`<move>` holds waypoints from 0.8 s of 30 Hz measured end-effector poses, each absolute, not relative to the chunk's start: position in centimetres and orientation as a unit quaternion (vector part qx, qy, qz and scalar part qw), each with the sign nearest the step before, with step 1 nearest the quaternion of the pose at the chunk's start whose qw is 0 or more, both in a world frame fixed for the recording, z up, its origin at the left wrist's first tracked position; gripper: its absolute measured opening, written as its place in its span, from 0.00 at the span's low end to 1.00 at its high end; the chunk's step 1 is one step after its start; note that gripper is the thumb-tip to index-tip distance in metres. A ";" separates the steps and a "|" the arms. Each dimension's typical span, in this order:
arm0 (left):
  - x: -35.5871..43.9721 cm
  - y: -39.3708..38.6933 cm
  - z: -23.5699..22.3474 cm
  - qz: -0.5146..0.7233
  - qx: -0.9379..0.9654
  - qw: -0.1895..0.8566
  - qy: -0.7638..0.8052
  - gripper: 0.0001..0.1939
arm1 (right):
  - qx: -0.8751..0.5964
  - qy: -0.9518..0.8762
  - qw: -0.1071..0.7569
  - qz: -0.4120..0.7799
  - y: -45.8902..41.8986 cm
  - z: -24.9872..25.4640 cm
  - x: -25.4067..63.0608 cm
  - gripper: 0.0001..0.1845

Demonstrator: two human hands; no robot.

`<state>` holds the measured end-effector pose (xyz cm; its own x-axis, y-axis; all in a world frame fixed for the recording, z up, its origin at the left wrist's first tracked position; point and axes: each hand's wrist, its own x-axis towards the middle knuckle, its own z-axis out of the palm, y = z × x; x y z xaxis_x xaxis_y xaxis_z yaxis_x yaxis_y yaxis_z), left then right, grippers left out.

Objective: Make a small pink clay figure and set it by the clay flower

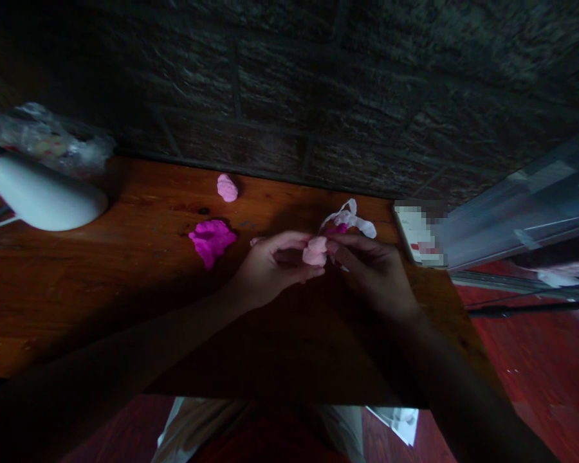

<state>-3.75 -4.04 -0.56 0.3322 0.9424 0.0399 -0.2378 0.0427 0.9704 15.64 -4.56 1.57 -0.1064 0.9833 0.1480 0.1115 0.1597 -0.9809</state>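
Observation:
Between my two hands is a pale pink, soft-looking lump point(314, 251); I cannot tell whether it is clay or crumpled paper. My left hand point(263, 273) curls its thumb and fingers around it from the left. On the other side, my right hand point(379, 273) pinches its edge with closed fingertips. White curling strips point(359, 223) and a small magenta bit point(338, 229) show just behind the right fingers. A crumpled magenta piece point(212, 241) lies left of my hands, and another pink lump point(227, 188) sits farther back.
The wooden table point(139, 257) meets a dark brick wall point(270, 83). At the left stand a white lamp-like object point(58, 196) and a clear plastic bag point(72, 145). A phone-like white object point(415, 235) lies at the right, beside a transparent panel point(521, 206).

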 end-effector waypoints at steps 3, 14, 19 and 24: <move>-3.7 -4.3 -0.6 0.464 0.528 0.609 0.367 0.24 | -0.470 -0.587 0.479 0.454 -4.6 1.3 15.5 0.08; -4.0 -3.7 -0.2 0.445 0.354 0.766 0.298 0.16 | -0.447 -0.563 0.493 0.490 -4.5 1.0 15.2 0.09; -4.0 -3.7 -0.2 0.434 0.352 0.779 0.285 0.19 | -0.438 -0.575 0.494 0.483 -4.8 1.1 14.9 0.10; -3.9 -4.0 0.1 0.456 0.382 0.750 0.290 0.18 | -0.433 -0.595 0.515 0.440 -5.2 1.2 14.7 0.16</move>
<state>-3.88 -4.01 0.10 0.4166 0.9049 -0.0872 -0.4618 0.2933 0.8371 14.70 -5.18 1.18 -0.0963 0.9681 0.2314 0.0614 0.2378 -0.9694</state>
